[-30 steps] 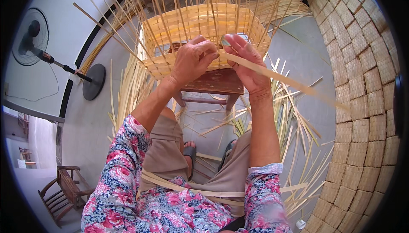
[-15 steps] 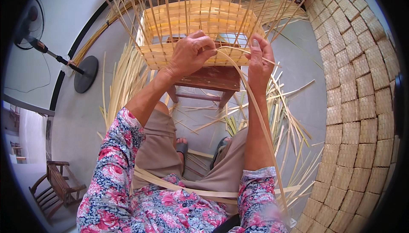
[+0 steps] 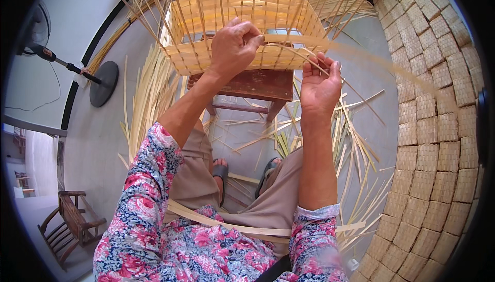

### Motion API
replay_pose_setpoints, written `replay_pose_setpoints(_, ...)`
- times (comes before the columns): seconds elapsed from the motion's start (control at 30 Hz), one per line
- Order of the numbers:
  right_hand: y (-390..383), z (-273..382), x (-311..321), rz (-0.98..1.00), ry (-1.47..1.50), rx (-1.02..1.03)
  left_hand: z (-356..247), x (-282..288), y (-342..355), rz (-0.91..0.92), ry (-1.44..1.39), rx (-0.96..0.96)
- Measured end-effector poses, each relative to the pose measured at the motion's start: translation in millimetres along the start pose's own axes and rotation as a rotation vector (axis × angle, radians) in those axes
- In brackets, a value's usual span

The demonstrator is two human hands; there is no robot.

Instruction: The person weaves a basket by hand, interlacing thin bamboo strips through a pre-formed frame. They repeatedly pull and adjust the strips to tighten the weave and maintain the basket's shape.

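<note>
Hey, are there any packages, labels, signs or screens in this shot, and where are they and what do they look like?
None in view: no packages, labels, signs or screens.
Half-woven bamboo basket: on a brown wooden stool, pale yellow, loose strips sticking up.
Left hand: pinching a long bamboo strip at the basket's near wall.
Right hand: fingers at the same wall.
Stacked woven mats: right side, tan squares.
Standing fan: upper left, black base.

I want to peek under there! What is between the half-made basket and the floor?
In the head view, a dark wooden stool stands between them. The woven basket rests on its top, and loose bamboo strips lie on the floor around its legs.
</note>
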State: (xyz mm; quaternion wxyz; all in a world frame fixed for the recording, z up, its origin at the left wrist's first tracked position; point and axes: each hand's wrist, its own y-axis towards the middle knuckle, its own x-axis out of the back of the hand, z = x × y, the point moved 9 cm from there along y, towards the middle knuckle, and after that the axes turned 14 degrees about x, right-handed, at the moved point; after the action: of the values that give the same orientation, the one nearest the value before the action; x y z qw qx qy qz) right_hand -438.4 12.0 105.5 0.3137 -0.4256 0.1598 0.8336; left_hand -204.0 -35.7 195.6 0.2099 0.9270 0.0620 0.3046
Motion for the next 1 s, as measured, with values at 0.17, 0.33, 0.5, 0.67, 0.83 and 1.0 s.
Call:
replay_pose_setpoints(0.17, -38.2, 38.8, -66.5, 0.434, -0.345, 0.351, -15.2, -14.2, -5.5, -0.017, 0.363, -0.119)
replay_pose_setpoints(0.33, -19.6, 35.6, -41.5, 0.449, -0.488, 0.26, -11.2, 0.8, -1.7, 0.052, 0.474, -0.201)
replay_pose_setpoints(0.5, 6.1, 0.7, 67.5, -0.078, -0.19, -0.293, 16.4, 74.1, -41.1, -0.082, 0.097, -0.081)
replay_pose_setpoints(0.67, 12.4, -4.8, 76.4, -0.058, -0.073, -0.268, -35.6, 50.6, -87.3, 0.02, 0.042, -0.51)
replay_pose_setpoints(0.83, 10.7, -11.0, 82.6, -0.054, 0.038, -0.278, -73.8, -29.2, -71.9, 0.1, 0.172, -0.502)
replay_pose_setpoints(1.0, -11.0, -0.1, 54.2, 0.095, -0.126, -0.216, -62.4, -41.5, -54.4, 0.164, 0.104, -0.43)
